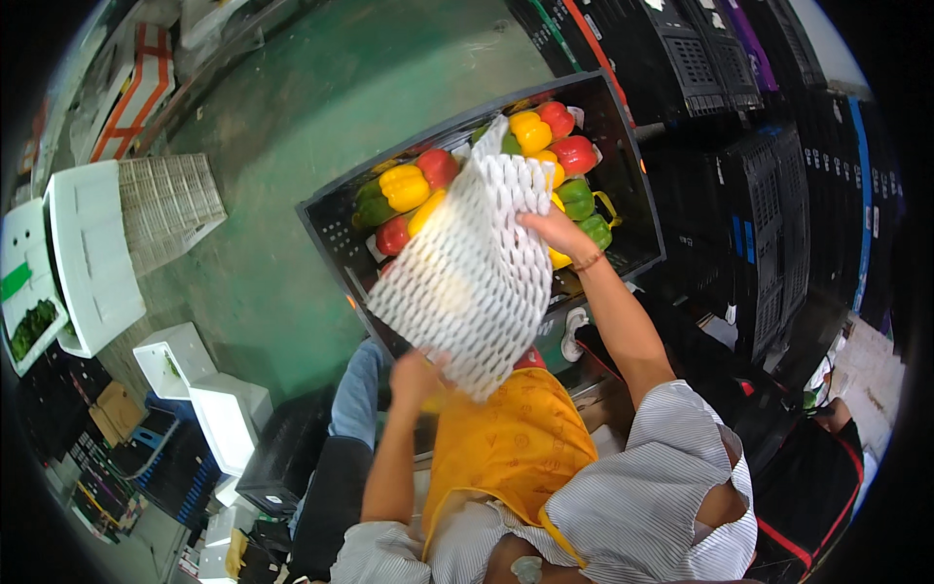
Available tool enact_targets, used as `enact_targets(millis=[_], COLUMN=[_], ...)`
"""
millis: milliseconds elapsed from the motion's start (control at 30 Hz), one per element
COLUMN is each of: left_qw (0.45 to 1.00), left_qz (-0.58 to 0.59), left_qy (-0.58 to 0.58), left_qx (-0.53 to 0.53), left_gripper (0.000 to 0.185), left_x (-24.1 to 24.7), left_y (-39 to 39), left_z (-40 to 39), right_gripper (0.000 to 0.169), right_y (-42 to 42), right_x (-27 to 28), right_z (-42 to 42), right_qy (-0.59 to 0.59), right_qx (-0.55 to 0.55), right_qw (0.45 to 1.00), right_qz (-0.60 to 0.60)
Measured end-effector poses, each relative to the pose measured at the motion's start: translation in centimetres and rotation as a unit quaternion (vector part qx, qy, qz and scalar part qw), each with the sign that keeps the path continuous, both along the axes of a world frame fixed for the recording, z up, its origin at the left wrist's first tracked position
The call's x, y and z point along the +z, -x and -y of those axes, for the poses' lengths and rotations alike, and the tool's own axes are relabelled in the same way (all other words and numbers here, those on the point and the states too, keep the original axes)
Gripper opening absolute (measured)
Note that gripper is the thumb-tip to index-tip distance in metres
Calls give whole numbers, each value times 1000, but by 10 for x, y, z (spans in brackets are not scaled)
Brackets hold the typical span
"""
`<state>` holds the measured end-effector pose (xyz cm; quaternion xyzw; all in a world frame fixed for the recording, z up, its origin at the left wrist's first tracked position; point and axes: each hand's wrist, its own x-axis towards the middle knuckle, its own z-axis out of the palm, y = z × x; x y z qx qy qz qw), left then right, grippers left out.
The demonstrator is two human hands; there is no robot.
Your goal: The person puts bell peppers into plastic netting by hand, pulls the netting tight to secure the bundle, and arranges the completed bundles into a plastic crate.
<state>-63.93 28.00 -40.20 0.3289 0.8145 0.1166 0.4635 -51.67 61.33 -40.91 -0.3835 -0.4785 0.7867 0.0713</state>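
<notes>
A white foam netting sheet [460,285] hangs slantwise over a black plastic crate [629,175]. My right hand [558,232] grips the sheet at its right side, thumb on top. My left hand [417,381], blurred by motion, is at the sheet's lower left edge; whether its fingers grip the foam cannot be told. Bell peppers lie in the crate around the sheet: a yellow pepper [403,187] and a red pepper [438,168] at left, another red pepper [574,154] and a green pepper [576,199] at right. The sheet hides the crate's middle.
Stacked black crates [751,219] stand close on the right. White foam boxes [95,255] and a pale woven basket [171,208] are at left on the green floor [292,124]. A person's denim-clad leg [357,394] is beside my left arm.
</notes>
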Motion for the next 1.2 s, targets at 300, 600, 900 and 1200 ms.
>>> enact_targets(millis=[300, 600, 900, 1200], left_qw=[968, 946, 983, 951], left_qz=[140, 81, 9, 132], left_qy=[203, -184, 41, 165], left_qx=[-45, 256, 181, 224], left_gripper=[80, 65, 27, 25], left_x=[-145, -175, -136, 0], left_y=[90, 38, 38, 73], left_z=[-87, -72, -71, -2], right_gripper=[46, 48, 42, 28], right_y=[37, 65, 53, 112], right_x=[63, -42, -98, -141], right_z=[-19, -91, -106, -21], right_qy=[93, 214, -24, -303], right_qx=[271, 159, 73, 236], right_qw=[955, 957, 997, 911], right_qz=[-79, -118, -1, 149])
